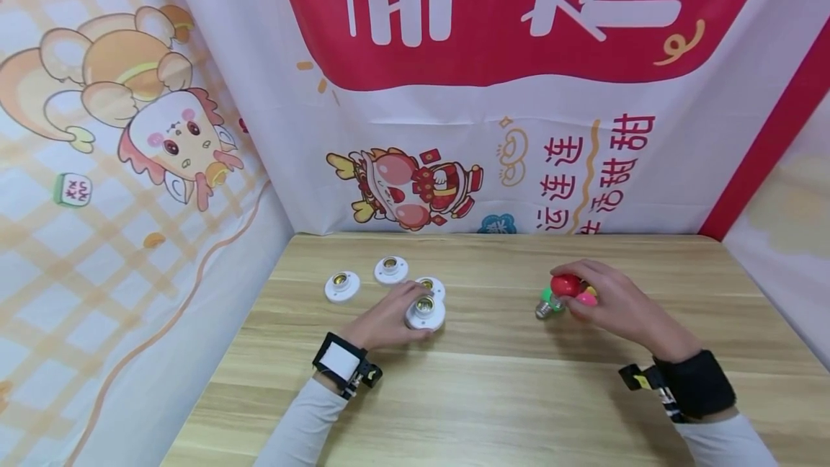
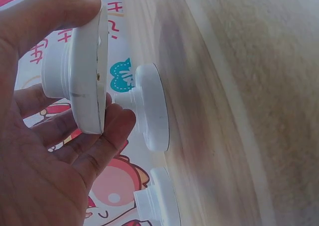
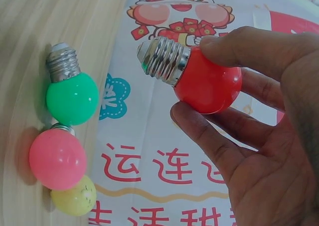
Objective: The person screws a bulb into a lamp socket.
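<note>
My left hand (image 1: 393,317) grips a round white lamp socket (image 1: 425,314) by its rim, thumb on one side and fingers on the other. In the left wrist view this lamp socket (image 2: 87,71) is raised off the table, its flat base turned sideways. My right hand (image 1: 612,299) pinches a red light bulb (image 1: 565,285). The right wrist view shows the red bulb (image 3: 207,81) above the table with its metal screw base pointing away from the palm. Below it lie a green bulb (image 3: 73,99), a pink bulb (image 3: 57,158) and a yellow bulb (image 3: 75,195).
More white sockets stand on the wooden table (image 1: 493,395): one at the left (image 1: 341,286), one further back (image 1: 391,269), and one partly behind the held socket (image 1: 433,287). Printed cloth (image 1: 415,114) hangs behind the table and along the left side.
</note>
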